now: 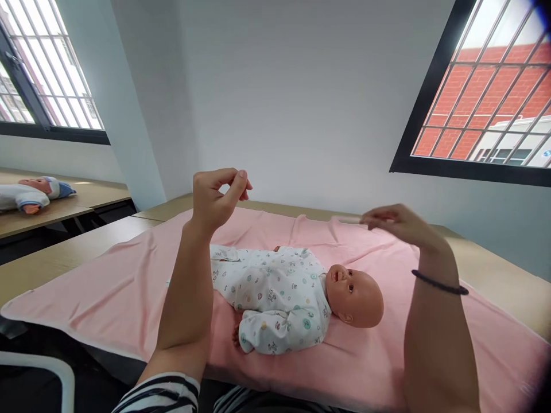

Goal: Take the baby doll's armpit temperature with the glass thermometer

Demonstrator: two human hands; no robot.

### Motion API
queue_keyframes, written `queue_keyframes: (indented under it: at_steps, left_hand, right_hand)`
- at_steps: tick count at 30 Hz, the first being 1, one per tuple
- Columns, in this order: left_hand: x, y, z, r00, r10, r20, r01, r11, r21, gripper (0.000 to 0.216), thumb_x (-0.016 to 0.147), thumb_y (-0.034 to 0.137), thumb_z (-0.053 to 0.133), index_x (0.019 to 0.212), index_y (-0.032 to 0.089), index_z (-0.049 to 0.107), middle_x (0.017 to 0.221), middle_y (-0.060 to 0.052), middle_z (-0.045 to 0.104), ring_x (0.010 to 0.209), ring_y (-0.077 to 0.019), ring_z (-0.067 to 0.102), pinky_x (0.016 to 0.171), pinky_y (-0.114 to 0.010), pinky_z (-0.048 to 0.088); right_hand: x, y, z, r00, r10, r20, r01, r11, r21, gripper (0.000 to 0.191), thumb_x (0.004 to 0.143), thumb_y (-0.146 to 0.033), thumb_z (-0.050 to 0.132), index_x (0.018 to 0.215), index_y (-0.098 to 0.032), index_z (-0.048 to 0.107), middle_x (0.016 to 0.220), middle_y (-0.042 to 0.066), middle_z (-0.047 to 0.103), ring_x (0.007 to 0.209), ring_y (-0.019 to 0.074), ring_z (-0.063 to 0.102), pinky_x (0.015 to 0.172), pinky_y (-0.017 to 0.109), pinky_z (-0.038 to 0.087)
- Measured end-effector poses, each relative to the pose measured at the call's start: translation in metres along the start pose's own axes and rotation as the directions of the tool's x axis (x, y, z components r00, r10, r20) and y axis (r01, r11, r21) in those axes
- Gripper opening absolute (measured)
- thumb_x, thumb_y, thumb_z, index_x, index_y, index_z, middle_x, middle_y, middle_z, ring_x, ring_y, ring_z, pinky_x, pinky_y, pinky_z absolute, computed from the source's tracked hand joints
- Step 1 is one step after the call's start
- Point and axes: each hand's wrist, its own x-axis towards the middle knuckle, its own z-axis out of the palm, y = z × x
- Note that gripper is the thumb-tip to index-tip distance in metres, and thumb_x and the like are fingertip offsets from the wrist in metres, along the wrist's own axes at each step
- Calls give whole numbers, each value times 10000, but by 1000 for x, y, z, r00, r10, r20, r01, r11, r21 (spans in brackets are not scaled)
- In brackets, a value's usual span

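A baby doll (279,292) in a white, patterned suit lies on its back on a pink blanket (124,275), its head to the right. My left hand (217,198) is raised above the doll's leg end, fingers curled and thumb bent toward them; nothing shows in it. Over the blanket beyond the doll's head, my right hand (398,223) has its fingers drawn together, pointing left. A thin pale streak shows at those fingertips, too blurred to name. Neither hand touches the doll. My left forearm hides the doll's feet.
The blanket covers most of a wooden table (81,246) against the wall. Another doll (38,192) in a blue and white hat lies on a table at the left. A white metal frame (55,367) stands at the lower left. Barred windows (482,97) are on both sides.
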Motion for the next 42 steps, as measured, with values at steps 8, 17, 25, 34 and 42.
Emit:
queue_keyframes:
  at_steps: [8, 17, 25, 34, 42]
  left_hand:
    - [-1, 3, 0, 1000, 15, 9, -15, 1000, -5, 428, 970, 410, 558, 608, 204, 652, 524, -2, 618, 516, -130, 587, 554, -274, 477]
    - [-1, 1, 1, 998, 62, -6, -62, 997, -50, 422, 972, 377, 580, 595, 201, 649, 505, 5, 604, 489, -121, 578, 522, -269, 463]
    - [0, 5, 2, 996, 84, 14, -84, 995, -46, 420, 968, 331, 579, 574, 197, 637, 502, 13, 605, 498, -121, 594, 526, -265, 471]
    - [0, 6, 3, 994, 105, 20, -103, 992, -70, 417, 972, 342, 584, 588, 193, 644, 496, 10, 594, 477, -112, 572, 514, -256, 456]
    - [1, 4, 3, 994, 106, 36, -103, 991, -87, 444, 984, 390, 577, 595, 188, 645, 512, -4, 606, 500, -121, 596, 508, -249, 468]
  right_hand:
    - [-10, -18, 5, 905, -269, -329, 413, 744, 526, 370, 708, -674, 752, 597, -328, 677, 377, -1, 327, 442, 140, 335, 508, 362, 341]
    - [-12, -25, 2, 957, -80, -277, 181, 916, 357, 283, 762, -594, 758, 798, -313, 765, 520, 5, 509, 514, 159, 448, 534, 337, 370]
    - [-3, -18, 7, 989, 54, 140, -48, 998, -47, 340, 750, -609, 785, 746, -270, 772, 634, 63, 659, 573, 207, 527, 614, 413, 447]
    - [0, -18, 15, 963, -266, 49, 229, 897, 377, 424, 676, -697, 763, 541, -317, 630, 384, 10, 448, 436, 184, 440, 561, 437, 470]
    - [-2, 7, 4, 922, -357, -150, 386, 819, 424, 180, 829, -606, 685, 862, -443, 753, 557, -5, 568, 612, 205, 564, 671, 383, 477]
